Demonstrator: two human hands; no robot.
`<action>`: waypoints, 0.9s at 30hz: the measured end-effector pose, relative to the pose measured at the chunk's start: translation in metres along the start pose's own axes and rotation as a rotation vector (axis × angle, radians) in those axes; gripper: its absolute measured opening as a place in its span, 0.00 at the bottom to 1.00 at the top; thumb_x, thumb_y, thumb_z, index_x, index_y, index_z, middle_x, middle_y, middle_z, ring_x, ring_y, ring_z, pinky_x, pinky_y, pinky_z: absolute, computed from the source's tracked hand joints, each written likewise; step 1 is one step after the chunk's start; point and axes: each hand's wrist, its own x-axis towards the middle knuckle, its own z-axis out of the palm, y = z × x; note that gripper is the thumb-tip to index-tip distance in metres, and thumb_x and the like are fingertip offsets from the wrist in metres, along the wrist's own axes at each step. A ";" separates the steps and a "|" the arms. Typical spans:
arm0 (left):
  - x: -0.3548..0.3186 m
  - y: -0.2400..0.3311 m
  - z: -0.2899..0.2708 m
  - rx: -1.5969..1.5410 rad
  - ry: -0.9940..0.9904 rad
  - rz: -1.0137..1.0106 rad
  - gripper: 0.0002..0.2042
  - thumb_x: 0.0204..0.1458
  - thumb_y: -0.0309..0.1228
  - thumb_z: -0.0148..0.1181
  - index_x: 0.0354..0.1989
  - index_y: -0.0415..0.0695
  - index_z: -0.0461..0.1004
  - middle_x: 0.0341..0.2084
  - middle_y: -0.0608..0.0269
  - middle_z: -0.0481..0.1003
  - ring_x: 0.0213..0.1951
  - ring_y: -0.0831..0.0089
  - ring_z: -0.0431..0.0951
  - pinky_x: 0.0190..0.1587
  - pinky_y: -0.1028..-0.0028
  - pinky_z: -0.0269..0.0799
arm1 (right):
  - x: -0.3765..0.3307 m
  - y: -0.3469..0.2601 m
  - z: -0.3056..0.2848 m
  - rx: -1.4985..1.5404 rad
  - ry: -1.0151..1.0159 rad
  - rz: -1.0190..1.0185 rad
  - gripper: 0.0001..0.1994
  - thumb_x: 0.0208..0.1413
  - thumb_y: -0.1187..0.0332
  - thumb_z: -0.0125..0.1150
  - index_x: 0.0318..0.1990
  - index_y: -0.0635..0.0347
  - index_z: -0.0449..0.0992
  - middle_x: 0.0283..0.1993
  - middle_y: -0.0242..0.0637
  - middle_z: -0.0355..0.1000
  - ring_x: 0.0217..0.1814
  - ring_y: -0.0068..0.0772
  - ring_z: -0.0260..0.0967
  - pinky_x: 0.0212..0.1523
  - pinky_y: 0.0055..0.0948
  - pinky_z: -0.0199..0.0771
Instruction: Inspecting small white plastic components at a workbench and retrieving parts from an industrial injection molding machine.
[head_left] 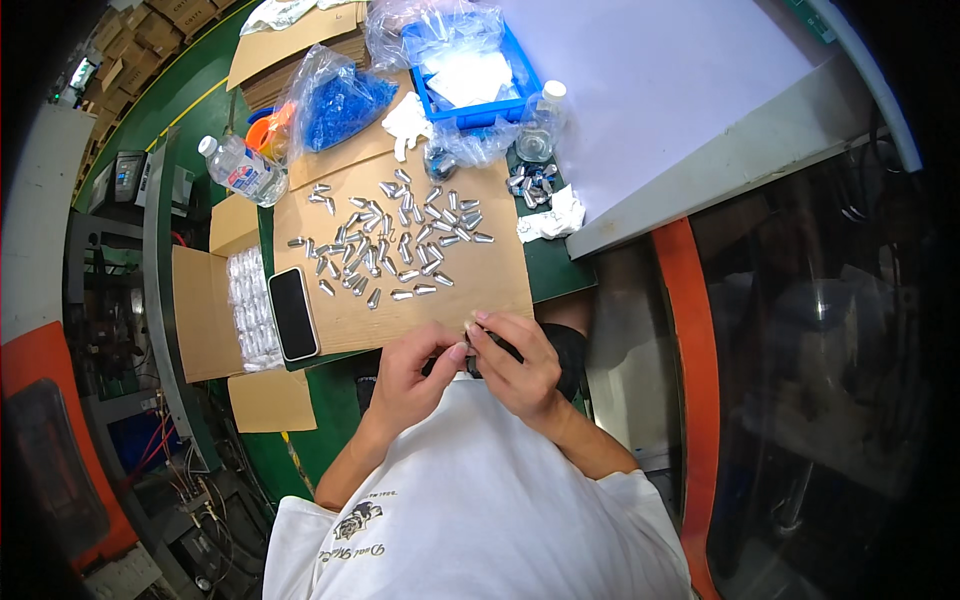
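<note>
My left hand [412, 372] and my right hand [518, 366] meet at the near edge of a cardboard sheet [470, 300], close to my body. Fingertips of both are pinched together around something small that they mostly hide; I cannot make out its kind. Beyond them, many small shiny silver tapered metal pieces [372, 258] lie scattered over the cardboard. More of these silver pieces [532, 184] sit in a small heap at the right, beside a crumpled white cloth or tissue [555, 216].
A phone [292, 314] lies left of the pieces, next to an open carton [200, 315] of wrapped parts. Clear bottles stand at left [243, 170] and far right [540, 125]. Behind are a bag of blue bits [345, 108], a white glove [407, 125] and a blue tray [520, 65].
</note>
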 end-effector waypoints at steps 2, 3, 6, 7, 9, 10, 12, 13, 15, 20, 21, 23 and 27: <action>-0.001 0.000 0.000 -0.018 -0.013 0.026 0.04 0.57 0.24 0.56 0.34 0.35 0.75 0.22 0.60 0.75 0.23 0.76 0.75 0.26 0.78 0.68 | 0.001 -0.001 0.000 0.001 0.003 0.002 0.20 0.38 0.85 0.65 0.44 0.68 0.79 0.47 0.44 0.73 0.44 0.43 0.73 0.40 0.33 0.77; -0.001 0.000 0.000 -0.033 -0.015 0.025 0.04 0.57 0.23 0.56 0.34 0.35 0.75 0.23 0.60 0.75 0.24 0.76 0.75 0.27 0.78 0.68 | 0.001 -0.001 0.000 0.004 0.007 0.004 0.20 0.38 0.85 0.65 0.44 0.68 0.79 0.46 0.44 0.73 0.44 0.44 0.73 0.40 0.33 0.77; -0.001 -0.001 -0.001 -0.043 -0.018 0.019 0.05 0.57 0.23 0.55 0.35 0.35 0.76 0.23 0.60 0.75 0.24 0.75 0.74 0.27 0.78 0.68 | 0.002 -0.003 0.000 -0.017 0.003 -0.005 0.20 0.37 0.85 0.65 0.44 0.68 0.79 0.46 0.45 0.73 0.43 0.44 0.73 0.40 0.33 0.77; -0.002 -0.001 -0.002 -0.036 -0.022 0.016 0.05 0.57 0.23 0.55 0.35 0.35 0.76 0.23 0.60 0.75 0.24 0.75 0.74 0.27 0.78 0.68 | 0.002 -0.003 0.000 -0.017 0.002 -0.006 0.20 0.37 0.85 0.65 0.44 0.68 0.79 0.46 0.45 0.73 0.43 0.44 0.73 0.40 0.33 0.77; -0.002 -0.002 -0.005 -0.034 -0.026 0.008 0.05 0.57 0.23 0.56 0.35 0.35 0.76 0.23 0.60 0.75 0.24 0.75 0.75 0.27 0.78 0.69 | 0.002 -0.003 0.000 -0.011 -0.004 -0.014 0.19 0.38 0.85 0.65 0.43 0.69 0.79 0.46 0.45 0.73 0.44 0.44 0.73 0.40 0.33 0.77; -0.003 -0.002 -0.006 -0.031 -0.031 0.001 0.05 0.57 0.24 0.56 0.34 0.35 0.76 0.22 0.60 0.75 0.24 0.75 0.75 0.27 0.78 0.69 | 0.002 -0.003 0.000 -0.010 -0.006 -0.014 0.19 0.38 0.85 0.65 0.43 0.69 0.79 0.46 0.45 0.73 0.44 0.44 0.73 0.40 0.33 0.77; -0.003 -0.001 -0.005 -0.024 -0.020 -0.003 0.04 0.57 0.24 0.56 0.34 0.35 0.76 0.22 0.60 0.75 0.24 0.75 0.75 0.27 0.78 0.69 | 0.002 -0.004 0.001 -0.008 -0.013 -0.017 0.19 0.38 0.85 0.65 0.43 0.69 0.79 0.46 0.45 0.73 0.44 0.44 0.73 0.40 0.33 0.77; -0.003 -0.001 -0.004 -0.017 -0.011 -0.007 0.04 0.57 0.24 0.56 0.34 0.35 0.76 0.22 0.60 0.75 0.24 0.75 0.75 0.27 0.78 0.69 | 0.002 -0.003 0.002 -0.007 -0.015 -0.016 0.19 0.38 0.85 0.65 0.43 0.69 0.79 0.46 0.45 0.73 0.44 0.44 0.73 0.40 0.33 0.77; 0.000 -0.002 -0.006 -0.001 -0.010 -0.024 0.04 0.57 0.24 0.56 0.34 0.35 0.76 0.22 0.60 0.75 0.24 0.75 0.75 0.27 0.78 0.69 | 0.001 0.000 0.003 -0.079 -0.032 -0.046 0.19 0.38 0.85 0.66 0.43 0.69 0.79 0.46 0.45 0.73 0.44 0.44 0.73 0.40 0.33 0.77; 0.001 -0.001 -0.005 -0.050 -0.050 -0.015 0.05 0.57 0.24 0.56 0.36 0.35 0.75 0.24 0.60 0.75 0.25 0.76 0.76 0.28 0.78 0.70 | 0.001 0.000 0.001 -0.038 -0.020 -0.024 0.19 0.39 0.85 0.65 0.43 0.70 0.79 0.46 0.45 0.73 0.44 0.45 0.73 0.40 0.34 0.77; 0.002 -0.002 -0.006 -0.038 -0.057 -0.006 0.05 0.57 0.24 0.56 0.36 0.35 0.75 0.24 0.60 0.75 0.25 0.76 0.76 0.28 0.78 0.70 | 0.001 0.001 0.002 -0.022 -0.022 -0.012 0.18 0.39 0.85 0.65 0.43 0.70 0.79 0.46 0.45 0.73 0.44 0.45 0.73 0.40 0.34 0.77; 0.002 -0.004 -0.006 -0.025 -0.064 0.001 0.05 0.58 0.24 0.56 0.36 0.35 0.75 0.25 0.60 0.75 0.25 0.76 0.76 0.28 0.78 0.70 | 0.001 0.002 0.003 -0.017 -0.023 -0.009 0.18 0.39 0.85 0.65 0.43 0.70 0.79 0.46 0.45 0.73 0.44 0.45 0.73 0.40 0.34 0.77; 0.001 -0.004 -0.006 -0.028 -0.050 -0.010 0.05 0.58 0.24 0.55 0.35 0.35 0.75 0.24 0.60 0.75 0.25 0.75 0.76 0.28 0.78 0.70 | -0.005 0.005 0.004 -0.033 -0.037 -0.016 0.20 0.41 0.83 0.63 0.47 0.68 0.79 0.49 0.43 0.72 0.45 0.43 0.73 0.44 0.33 0.77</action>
